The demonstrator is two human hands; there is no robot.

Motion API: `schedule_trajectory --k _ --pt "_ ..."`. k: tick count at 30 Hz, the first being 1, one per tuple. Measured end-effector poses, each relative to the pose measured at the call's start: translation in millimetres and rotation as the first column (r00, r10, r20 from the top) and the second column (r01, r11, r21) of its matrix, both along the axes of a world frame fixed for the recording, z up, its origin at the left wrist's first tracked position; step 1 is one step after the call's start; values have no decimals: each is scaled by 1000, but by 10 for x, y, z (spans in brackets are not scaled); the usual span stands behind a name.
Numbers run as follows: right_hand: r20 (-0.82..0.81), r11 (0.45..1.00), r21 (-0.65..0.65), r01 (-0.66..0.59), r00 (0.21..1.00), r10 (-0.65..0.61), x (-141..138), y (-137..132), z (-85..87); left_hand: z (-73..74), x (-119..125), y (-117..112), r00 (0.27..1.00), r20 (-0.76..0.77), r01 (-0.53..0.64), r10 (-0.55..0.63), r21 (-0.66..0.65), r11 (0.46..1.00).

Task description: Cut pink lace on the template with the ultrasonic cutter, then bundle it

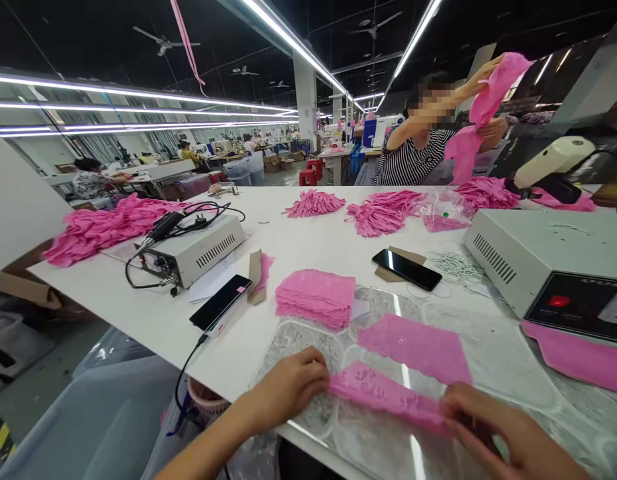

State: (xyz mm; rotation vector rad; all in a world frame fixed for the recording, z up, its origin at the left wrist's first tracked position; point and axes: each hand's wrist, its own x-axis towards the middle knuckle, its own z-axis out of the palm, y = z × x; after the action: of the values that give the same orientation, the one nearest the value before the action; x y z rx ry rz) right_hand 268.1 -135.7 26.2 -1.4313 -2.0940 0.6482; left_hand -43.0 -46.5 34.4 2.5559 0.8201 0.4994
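1 folded pink strip (386, 395) stretches between the left hand (296, 383) and right hand (478, 420), each pinched closed on 1 end, over the clear mat (493, 340). Uneven pulling could skew its fold; brushing the flat pink panel (413, 343) just beyond could crease that.

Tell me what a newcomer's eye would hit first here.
Probably the bright pink cloth, low in the view, held between the left hand and the right hand. Beyond it, mid-picture, sits a stack of pink pieces. At upper right, a co-worker in a striped top holds up more pink fabric.
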Motion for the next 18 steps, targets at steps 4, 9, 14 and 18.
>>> schedule_trajectory --k 4,9,14,18 --pt "-9 990 108 89 996 -89 -13 698 457 321 15 643 993 51 -108 105 47 993" --pt "-31 955 272 121 993 -117 -162 1676 868 683 -124 1513 958 127 -275 257 159 948" --pt "33 943 333 8 999 -20 -503 2004 600 465 -365 1742 965 81 -261 250 203 944" --pt "91 966 243 -87 994 66 -606 1800 195 190 -540 1616 978 28 -209 208 222 952"
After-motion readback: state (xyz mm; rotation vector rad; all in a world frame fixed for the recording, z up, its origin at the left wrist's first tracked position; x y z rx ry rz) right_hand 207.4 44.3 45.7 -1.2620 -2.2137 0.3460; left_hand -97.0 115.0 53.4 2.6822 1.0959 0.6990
